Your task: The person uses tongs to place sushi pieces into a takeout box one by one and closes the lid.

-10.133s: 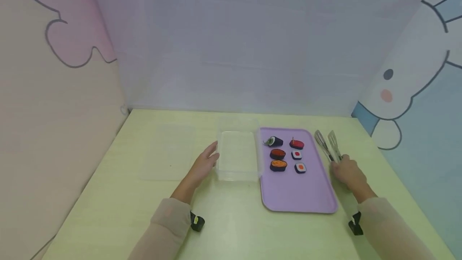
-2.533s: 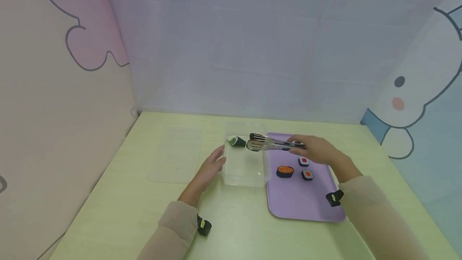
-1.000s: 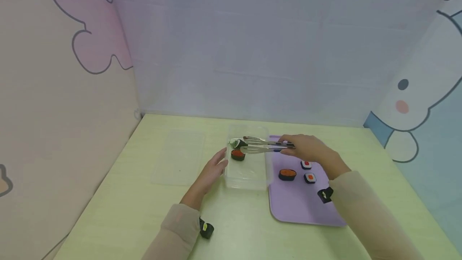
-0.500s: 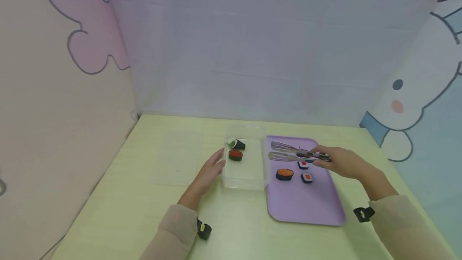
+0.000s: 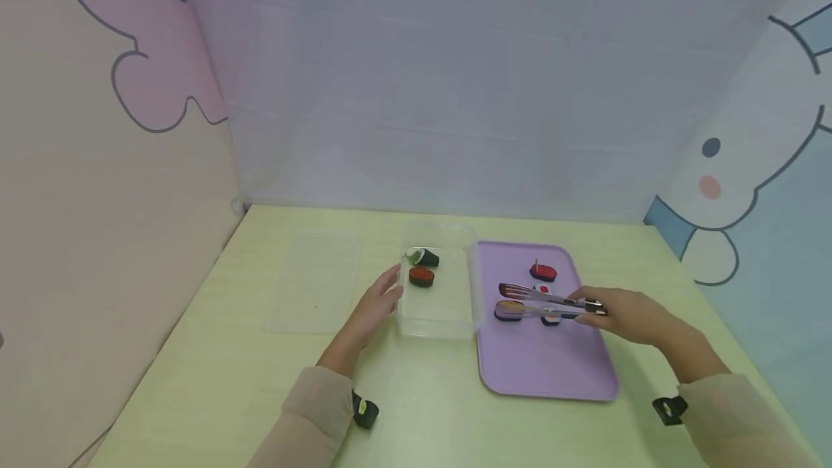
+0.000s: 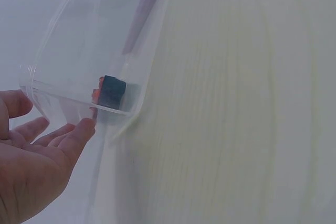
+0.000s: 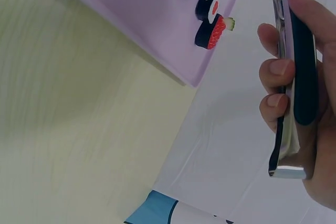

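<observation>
- Sitting on the left part of the purple tray, the orange-topped piece is partly covered by the lower arm of the metal tongs; whether they touch it is unclear.
- The right hand holds the tongs by their handles, fingers curled round them and the two arms standing apart. If they squeeze off-centre, the piece could tip or squirt sideways.
- Close by, the orange-centred roll lies under the tongs' shaft and the red-centred roll just behind it. A low sideways sweep could nudge either one.
- Behind these, the red-topped piece with a green end seems safer, being farther from the tong tips.
- Left of the tray, and just beside it, stands the clear container, with a cone roll and a red piece near its left wall. Tongs catching its near-side rim could shift it or knock a piece loose.
- The left hand is spread at the container's left side, fingers relaxed against the wall rather than clamped, so it may steady only weakly against a push.
- Farther left, a clear flat sheet lies on the pale table, well apart from the tongs.
</observation>
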A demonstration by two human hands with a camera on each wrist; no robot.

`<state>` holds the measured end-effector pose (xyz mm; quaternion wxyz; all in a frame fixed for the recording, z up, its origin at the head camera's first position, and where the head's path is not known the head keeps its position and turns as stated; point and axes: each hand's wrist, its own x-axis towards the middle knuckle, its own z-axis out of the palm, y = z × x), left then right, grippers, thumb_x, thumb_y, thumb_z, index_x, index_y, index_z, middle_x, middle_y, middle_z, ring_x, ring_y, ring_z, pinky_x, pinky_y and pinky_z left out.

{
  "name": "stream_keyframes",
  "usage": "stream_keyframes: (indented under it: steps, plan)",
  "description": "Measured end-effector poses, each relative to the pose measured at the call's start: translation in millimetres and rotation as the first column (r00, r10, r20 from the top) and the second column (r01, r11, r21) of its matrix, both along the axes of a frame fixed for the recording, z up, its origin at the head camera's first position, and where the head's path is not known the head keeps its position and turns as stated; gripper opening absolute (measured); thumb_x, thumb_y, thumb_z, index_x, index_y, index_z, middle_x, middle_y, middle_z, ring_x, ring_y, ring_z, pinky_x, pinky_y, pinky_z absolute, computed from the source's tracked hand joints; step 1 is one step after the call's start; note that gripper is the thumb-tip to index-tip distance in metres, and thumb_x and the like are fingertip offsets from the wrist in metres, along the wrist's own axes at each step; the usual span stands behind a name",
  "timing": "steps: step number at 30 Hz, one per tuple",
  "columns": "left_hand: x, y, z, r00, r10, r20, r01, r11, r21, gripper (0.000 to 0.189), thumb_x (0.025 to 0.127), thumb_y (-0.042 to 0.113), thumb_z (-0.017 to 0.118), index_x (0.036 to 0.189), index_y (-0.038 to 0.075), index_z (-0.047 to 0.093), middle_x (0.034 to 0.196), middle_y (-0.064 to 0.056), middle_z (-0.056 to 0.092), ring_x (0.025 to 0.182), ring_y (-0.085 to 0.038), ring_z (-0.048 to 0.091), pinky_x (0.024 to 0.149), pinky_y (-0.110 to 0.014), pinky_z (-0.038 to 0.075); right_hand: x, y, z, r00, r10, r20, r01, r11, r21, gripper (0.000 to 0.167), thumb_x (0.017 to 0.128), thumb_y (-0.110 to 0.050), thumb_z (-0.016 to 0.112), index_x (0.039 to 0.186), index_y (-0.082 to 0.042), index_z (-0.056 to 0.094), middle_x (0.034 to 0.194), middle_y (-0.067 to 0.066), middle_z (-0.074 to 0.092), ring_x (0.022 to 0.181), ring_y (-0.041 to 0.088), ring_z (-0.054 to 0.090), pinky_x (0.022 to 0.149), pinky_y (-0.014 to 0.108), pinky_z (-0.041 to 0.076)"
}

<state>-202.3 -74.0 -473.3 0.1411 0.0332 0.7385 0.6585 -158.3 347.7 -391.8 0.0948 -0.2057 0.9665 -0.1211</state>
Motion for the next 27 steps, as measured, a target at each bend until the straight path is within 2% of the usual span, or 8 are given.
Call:
stream_keyframes:
  steps: [8,13,20,23,27]
  plan:
    - [1.0,0.5,2.0,1.0,0.0,0.008,0.0,1.0,0.001,0.053,0.104,0.019,0.044,0.154,0.014,0.028,0.156,-0.018,0.027,0.139,-0.037,0.029,0.109,-0.052,0.032,-0.8,-2,-12.4,1.0,-0.01,0.002,0.01,1.0,0.023,0.024,0.092,-0.03,0.068,0.113,-0.02,0.065,0.083,-0.01,0.057,0.068,0.011,0.047,0.06,0.033,0.04]
    - [1.7,-0.4,3.4,1.0,-0.007,0.003,0.007,1.0,0.011,0.053,0.104,0.02,0.043,0.155,0.014,0.028,0.156,-0.018,0.026,0.14,-0.037,0.028,0.11,-0.052,0.031,-1.1,0,-15.2,0.999,0.005,-0.032,-0.004,1.0,0.024,0.019,0.093,-0.028,0.067,0.111,-0.022,0.065,0.08,-0.013,0.056,0.067,0.01,0.047,0.06,0.032,0.039]
    - [1.8,-0.5,5.5,1.0,-0.011,0.004,0.011,1.0,0.009,0.053,0.104,0.021,0.043,0.155,0.014,0.028,0.156,-0.017,0.025,0.14,-0.037,0.028,0.11,-0.052,0.031,-0.1,0,-4.7,0.999,-0.031,-0.016,0.031,0.999,0.018,0.026,0.094,-0.034,0.065,0.115,-0.018,0.065,0.079,-0.01,0.054,0.067,0.011,0.047,0.059,0.032,0.039]
    - [2.0,-0.5,5.9,1.0,-0.008,0.002,0.008,1.0,0.008,0.053,0.104,0.02,0.043,0.155,0.014,0.028,0.156,-0.018,0.025,0.14,-0.037,0.028,0.11,-0.052,0.031,-0.6,2,2.4,0.999,-0.026,-0.039,0.027,1.0,0.011,0.029,0.094,-0.037,0.065,0.115,-0.018,0.065,0.08,-0.01,0.055,0.068,0.011,0.048,0.06,0.032,0.04]
    - [2.2,-0.6,4.3,1.0,-0.003,0.007,0.003,1.0,0.004,0.053,0.104,0.02,0.043,0.154,0.014,0.028,0.156,-0.017,0.026,0.14,-0.037,0.028,0.11,-0.052,0.031,-1.2,3,9.6,0.996,-0.006,-0.083,0.004,1.0,-0.023,0.027,0.095,-0.034,0.064,0.115,-0.016,0.064,0.081,-0.01,0.056,0.068,0.01,0.048,0.06,0.032,0.04]
